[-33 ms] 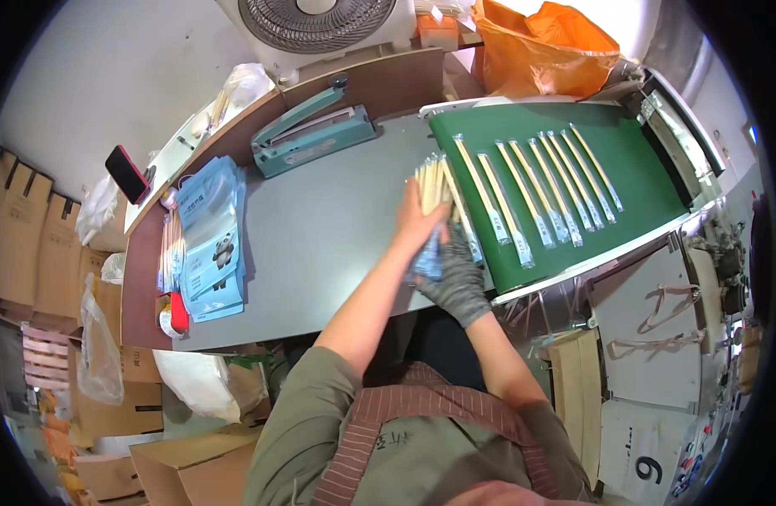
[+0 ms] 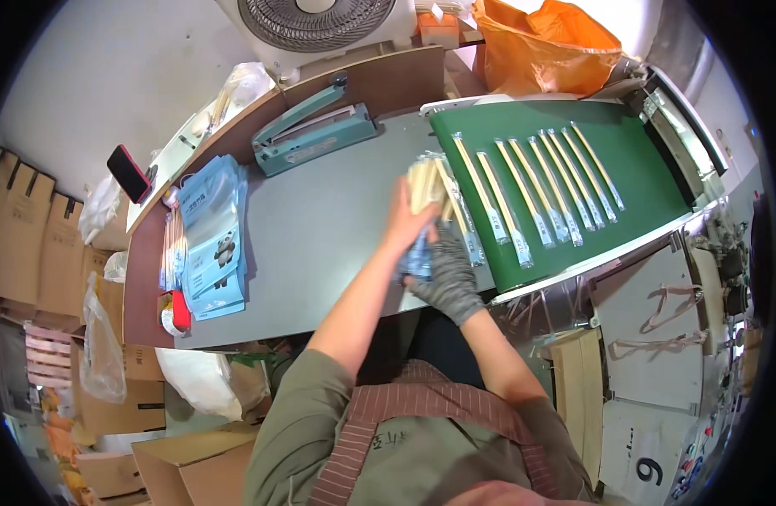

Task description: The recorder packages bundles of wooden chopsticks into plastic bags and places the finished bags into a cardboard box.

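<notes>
Bare left hand (image 2: 407,224) and gloved right hand (image 2: 449,275) grasp the wrapped-stick bundle (image 2: 421,186) by the near right corner of the bench (image 2: 320,228); likely light, stiff, slippery-filmed; best held mid-length.

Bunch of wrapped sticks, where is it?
In the head view, the bunch of wrapped sticks is right of centre, between the left hand and gloved right hand, left of the green belt.
</notes>
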